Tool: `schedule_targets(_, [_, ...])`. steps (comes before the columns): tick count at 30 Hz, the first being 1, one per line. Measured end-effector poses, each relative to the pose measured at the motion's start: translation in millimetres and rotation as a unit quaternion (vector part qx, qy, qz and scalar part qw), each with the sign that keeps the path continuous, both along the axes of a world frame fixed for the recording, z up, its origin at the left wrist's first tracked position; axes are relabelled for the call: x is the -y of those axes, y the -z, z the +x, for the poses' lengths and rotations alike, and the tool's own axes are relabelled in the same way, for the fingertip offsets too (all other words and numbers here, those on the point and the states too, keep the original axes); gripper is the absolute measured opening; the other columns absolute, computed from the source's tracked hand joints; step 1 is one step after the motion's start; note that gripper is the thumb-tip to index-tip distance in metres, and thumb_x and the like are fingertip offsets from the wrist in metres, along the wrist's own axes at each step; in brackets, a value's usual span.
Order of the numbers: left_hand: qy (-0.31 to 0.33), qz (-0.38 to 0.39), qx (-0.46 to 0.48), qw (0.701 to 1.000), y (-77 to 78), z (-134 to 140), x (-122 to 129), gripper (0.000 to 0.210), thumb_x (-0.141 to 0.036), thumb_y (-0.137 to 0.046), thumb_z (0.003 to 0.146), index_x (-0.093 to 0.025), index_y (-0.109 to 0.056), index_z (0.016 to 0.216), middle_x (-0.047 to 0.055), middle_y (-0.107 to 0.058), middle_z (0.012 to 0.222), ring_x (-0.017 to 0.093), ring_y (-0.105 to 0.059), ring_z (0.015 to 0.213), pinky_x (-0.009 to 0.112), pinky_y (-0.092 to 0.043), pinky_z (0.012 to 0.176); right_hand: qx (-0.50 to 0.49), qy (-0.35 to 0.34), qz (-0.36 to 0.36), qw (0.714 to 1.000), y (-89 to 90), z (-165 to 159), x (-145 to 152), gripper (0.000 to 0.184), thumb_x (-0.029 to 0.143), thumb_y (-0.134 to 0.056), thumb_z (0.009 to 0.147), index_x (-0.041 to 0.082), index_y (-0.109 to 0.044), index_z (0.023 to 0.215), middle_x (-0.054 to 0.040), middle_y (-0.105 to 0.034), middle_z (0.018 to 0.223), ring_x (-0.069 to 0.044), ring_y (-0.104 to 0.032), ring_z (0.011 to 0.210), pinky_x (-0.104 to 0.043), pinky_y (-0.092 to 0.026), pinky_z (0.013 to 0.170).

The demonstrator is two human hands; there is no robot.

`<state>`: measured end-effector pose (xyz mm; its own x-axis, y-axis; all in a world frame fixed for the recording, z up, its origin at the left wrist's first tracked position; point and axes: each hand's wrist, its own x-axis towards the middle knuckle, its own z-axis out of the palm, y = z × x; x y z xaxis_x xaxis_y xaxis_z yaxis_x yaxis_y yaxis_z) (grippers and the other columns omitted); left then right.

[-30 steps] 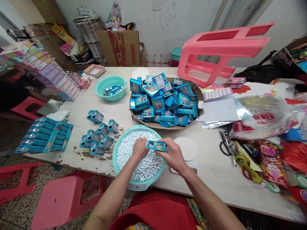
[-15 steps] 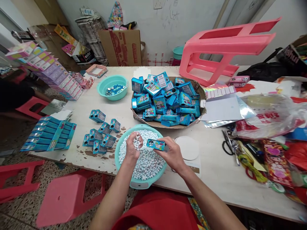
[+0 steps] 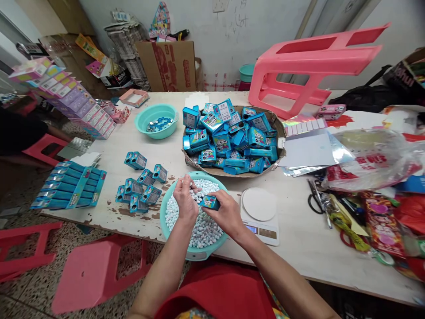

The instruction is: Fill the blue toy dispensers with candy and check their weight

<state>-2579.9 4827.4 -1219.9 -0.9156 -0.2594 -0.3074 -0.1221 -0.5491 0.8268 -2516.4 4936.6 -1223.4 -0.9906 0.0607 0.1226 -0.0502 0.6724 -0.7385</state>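
Note:
My right hand (image 3: 228,213) grips a small blue candy box (image 3: 210,202) above a turquoise basin (image 3: 163,221). Small white candies (image 3: 204,232) fill that basin. Close by on the left, my left hand (image 3: 186,199) is curled with its palm toward the box, and a few candies show at its fingers; how many it holds is hidden. The end of the box facing that hand is near its fingertips; whether they touch I cannot tell. Right of the basin stands a white kitchen scale (image 3: 259,204) with a lit display.
Behind the basin, a cardboard tray (image 3: 282,153) is heaped with blue boxes. Several more boxes (image 3: 133,186) stand at left, near stacked blue packs (image 3: 71,184). A turquoise bowl (image 3: 172,128) holds small round pieces. Scissors (image 3: 315,197) and a pink stool (image 3: 299,57) are at right.
My right hand has moved left and tilted the box toward my left hand. My left hand has turned, with its fingers now nearer the box. The scale is less covered.

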Motion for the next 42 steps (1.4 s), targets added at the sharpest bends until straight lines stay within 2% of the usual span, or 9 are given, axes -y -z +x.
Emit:
schedule_targets(7, [0.015, -0.009, 0.006, 1.0, -8.6, -8, 1, 0.034, -0.042, -0.068, 0.07, -0.017, -0.045, 0.068, -0.006, -0.044, 0.058, 0.005, -0.042, 0.044, 0.017, -0.035, 0.042, -0.014, -0.013, -0.001, 1.0, -3.3, -8, 0, 0.032, 0.025, -0.072, 0.068, 0.022, -0.061, 0.097, -0.004, -0.063, 0.093, -0.022, -0.058, 0.09, -0.032, -0.043, 0.075])
schedule_targets(11, [0.016, 0.0, 0.004, 1.0, -13.5, -7, 2, 0.034, -0.044, -0.066, 0.072, -0.018, -0.045, 0.069, -0.006, -0.043, 0.059, 0.005, -0.041, 0.045, 0.017, -0.037, 0.042, -0.01, -0.012, -0.036, 0.999, -4.3, -6, 2, 0.03, 0.025, -0.073, 0.068, 0.022, -0.061, 0.096, -0.0032, -0.062, 0.091, -0.022, -0.058, 0.089, -0.032, -0.044, 0.076])
schedule_targets(17, [-0.008, -0.021, 0.018, 1.0, -6.4, -9, 0, 0.037, -0.044, -0.067, 0.071, -0.016, -0.044, 0.063, -0.006, -0.04, 0.056, 0.004, -0.036, 0.044, 0.016, -0.031, 0.038, 0.006, -0.006, -0.065, 0.998, 2.6, -8, 2, 0.031, 0.024, -0.075, 0.067, 0.022, -0.062, 0.095, -0.0025, -0.062, 0.091, -0.021, -0.058, 0.089, -0.032, -0.044, 0.076])
schedule_targets(27, [0.05, -0.022, 0.008, 0.998, -13.7, -11, -8, 0.042, -0.047, -0.07, 0.07, -0.015, -0.043, 0.061, -0.006, -0.037, 0.053, 0.001, -0.029, 0.04, 0.013, -0.018, 0.034, -0.01, 0.009, -0.114, 0.993, 6.2, -11, -3, 0.032, 0.024, -0.075, 0.066, 0.023, -0.063, 0.096, -0.0022, -0.063, 0.091, -0.021, -0.058, 0.09, -0.032, -0.045, 0.078])
schedule_targets(33, [0.087, 0.034, -0.001, 0.996, -12.9, -26, 7, 0.038, -0.047, -0.067, 0.071, -0.017, -0.044, 0.067, -0.006, -0.038, 0.055, 0.002, -0.029, 0.04, 0.014, -0.016, 0.034, 0.023, 0.015, -0.231, 0.973, 1.8, -11, -23, 0.036, 0.033, -0.077, 0.064, 0.022, -0.064, 0.097, -0.002, -0.062, 0.092, -0.019, -0.059, 0.086, -0.031, -0.046, 0.078])
schedule_targets(35, [0.082, -0.037, 0.008, 0.996, 4.5, -26, 13, 0.037, -0.05, -0.061, 0.075, -0.018, -0.045, 0.066, -0.005, -0.04, 0.056, 0.004, -0.032, 0.042, 0.015, -0.02, 0.035, 0.028, 0.027, -0.246, 0.969, -1.7, -8, -31, 0.037, 0.037, -0.078, 0.064, 0.022, -0.065, 0.095, -0.0024, -0.062, 0.09, -0.019, -0.059, 0.085, -0.031, -0.047, 0.077])
schedule_targets(37, [0.137, -0.188, 0.031, 0.972, 30.8, -24, 18, 0.035, -0.05, -0.057, 0.076, -0.018, -0.048, 0.065, -0.003, -0.046, 0.057, 0.008, -0.042, 0.047, 0.017, -0.029, 0.041, 0.02, 0.035, -0.245, 0.969, -3.5, -6, -37, 0.037, 0.037, -0.078, 0.063, 0.022, -0.065, 0.093, -0.0025, -0.061, 0.09, -0.019, -0.059, 0.085, -0.032, -0.047, 0.077])
schedule_targets(40, [0.281, -0.44, 0.049, 0.852, 66.2, -19, 24, 0.023, -0.041, -0.063, 0.071, -0.019, -0.057, 0.069, 0.002, -0.062, 0.072, 0.017, -0.057, 0.071, 0.025, -0.042, 0.062, 0.015, 0.033, -0.263, 0.964, -4.7, 2, -51, 0.037, 0.035, -0.079, 0.062, 0.022, -0.064, 0.094, -0.0024, -0.061, 0.092, -0.019, -0.059, 0.087, -0.032, -0.047, 0.078])
schedule_targets(42, [0.312, -0.534, 0.036, 0.785, 75.0, -22, 23, 0.019, -0.039, -0.062, 0.071, -0.021, -0.061, 0.078, 0.004, -0.066, 0.087, 0.023, -0.059, 0.085, 0.031, -0.042, 0.074, 0.018, 0.045, -0.28, 0.959, -4.2, 13, -68, 0.039, 0.035, -0.078, 0.064, 0.021, -0.062, 0.097, -0.0033, -0.061, 0.096, -0.019, -0.059, 0.089, -0.031, -0.048, 0.078])
